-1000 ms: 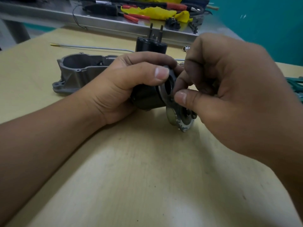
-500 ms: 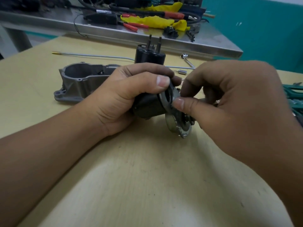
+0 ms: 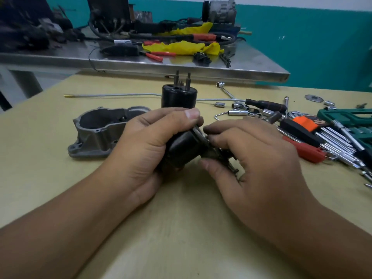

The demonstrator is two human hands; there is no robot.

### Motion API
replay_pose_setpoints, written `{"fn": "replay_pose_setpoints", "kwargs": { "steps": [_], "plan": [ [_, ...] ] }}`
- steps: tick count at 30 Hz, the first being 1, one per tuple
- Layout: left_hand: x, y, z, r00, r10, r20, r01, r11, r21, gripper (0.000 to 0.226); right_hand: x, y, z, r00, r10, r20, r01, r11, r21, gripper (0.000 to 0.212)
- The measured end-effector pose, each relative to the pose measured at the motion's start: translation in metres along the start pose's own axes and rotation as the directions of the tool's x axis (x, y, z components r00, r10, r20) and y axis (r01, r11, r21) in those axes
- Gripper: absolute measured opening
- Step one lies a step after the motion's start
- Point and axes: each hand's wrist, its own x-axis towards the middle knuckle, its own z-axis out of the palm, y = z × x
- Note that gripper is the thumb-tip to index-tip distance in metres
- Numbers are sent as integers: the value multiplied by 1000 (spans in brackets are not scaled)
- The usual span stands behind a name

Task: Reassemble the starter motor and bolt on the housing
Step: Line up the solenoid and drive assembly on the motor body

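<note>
My left hand (image 3: 153, 146) grips a black cylindrical motor body (image 3: 181, 152) lying on its side just above the wooden table. My right hand (image 3: 249, 158) pinches the metal end plate (image 3: 219, 156) at the body's right end, thumb below and fingers on top; most of the plate is hidden by my fingers. Behind my left hand lies the grey cast housing (image 3: 96, 133), open side up. A second black cylinder (image 3: 179, 96) with two studs stands upright behind both hands.
Sockets, a black-handled driver (image 3: 265, 105), a hex key set (image 3: 330, 135), a red-handled tool (image 3: 306, 150) and a green tool case (image 3: 348, 117) crowd the right of the table. A thin long rod (image 3: 112, 95) lies at the back. A cluttered steel bench (image 3: 181, 65) stands beyond.
The view has tilted up, so hands and parts sit lower and smaller in frame. My right hand has lowered and flattened over the end plate, with its thumb now under the plate.
</note>
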Motion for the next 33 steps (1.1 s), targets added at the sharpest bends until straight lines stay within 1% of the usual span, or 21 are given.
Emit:
{"fn": "replay_pose_setpoints", "kwargs": {
  "steps": [2, 5, 6, 7, 9, 10, 12, 13, 16, 18, 20, 26, 30, 33],
  "plan": [
    [-2, 0, 3, 1000, -8, -4, 8, 1000, -18, 21, -1, 3, 6, 997, 37, -63, -34, 998, 52, 12],
    [0, -3, 0, 999, -43, 16, 43, 999, -3, 32, -1, 6, 10, 986, 117, -122, -100, 986, 137, 8],
    [2, -4, -3, 998, -44, 54, 44, 999, 3, 38, -1, 6, 10, 981, 137, -139, -117, 983, 142, 8],
    [3, -3, -5, 994, -34, 101, 33, 999, 8, 49, -1, 6, 11, 975, 157, -156, -135, 980, 148, 7],
    [4, -1, -11, 985, 5, 175, -13, 999, 47, 80, 1, 7, 12, 958, 214, -192, -180, 967, 182, 6],
    [5, 1, -15, 982, 33, 189, -49, 996, 81, 84, 1, 8, 12, 946, 249, -208, -208, 957, 200, 5],
    [6, 5, -18, 977, 97, 188, -124, 983, 134, 79, 2, 10, 11, 916, 335, -221, -279, 927, 250, 4],
    [6, 7, -19, 975, 113, 190, -140, 981, 136, 77, 2, 11, 10, 892, 399, -213, -331, 897, 294, 8],
    [9, 8, -20, 973, 123, 198, -142, 986, 86, 69, 2, 12, 7, 800, 575, -173, -468, 777, 420, 19],
    [9, 8, -19, 968, 129, 214, -155, 982, 107, 68, 3, 12, 7, 764, 629, -141, -512, 725, 460, 17],
    [9, 8, -20, 961, 126, 246, -165, 975, 147, 69, 4, 12, 6, 748, 654, -114, -535, 695, 479, 13],
    [7, 3, -16, 946, 132, 295, -209, 946, 247, 70, 3, 15, 4, 716, 695, -70, -542, 616, 571, 14],
    [5, -2, -10, 938, 150, 312, -246, 924, 294, 76, 2, 16, 6, 710, 700, -74, -530, 601, 599, 14],
    [5, -4, -6, 937, 198, 288, -289, 901, 323, 72, 2, 16, 7, 703, 706, -79, -526, 591, 612, 14]
  ]
}}
